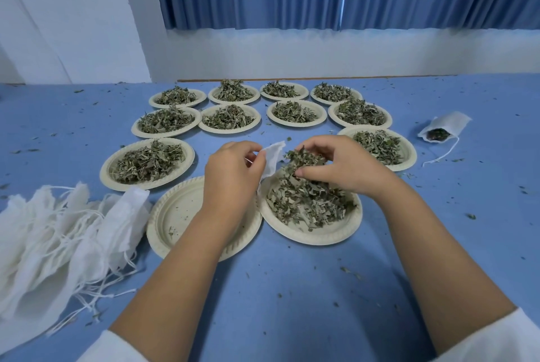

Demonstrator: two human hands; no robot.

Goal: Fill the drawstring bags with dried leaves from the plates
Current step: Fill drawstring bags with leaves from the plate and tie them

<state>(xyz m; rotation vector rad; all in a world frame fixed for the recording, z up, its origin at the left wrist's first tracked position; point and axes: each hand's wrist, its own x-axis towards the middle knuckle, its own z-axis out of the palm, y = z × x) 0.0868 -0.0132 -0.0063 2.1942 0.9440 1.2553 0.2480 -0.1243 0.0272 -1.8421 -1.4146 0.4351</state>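
My left hand [233, 171] pinches a small white drawstring bag [273, 158] at its mouth, above the gap between the two nearest plates. My right hand [336, 166] grips a clump of dried leaves [304, 160] lifted just beside the bag. Under it sits a cream paper plate [327, 237] heaped with dried leaves. The plate to its left [181, 215] holds only a few crumbs. A filled bag [441, 130] with its string trailing lies at the right.
Several more plates of dried leaves [146, 163] spread across the blue table toward the back. A pile of unfilled white drawstring bags [58, 233] lies at the left front. Leaf crumbs are scattered over the table. Blue curtains hang behind.
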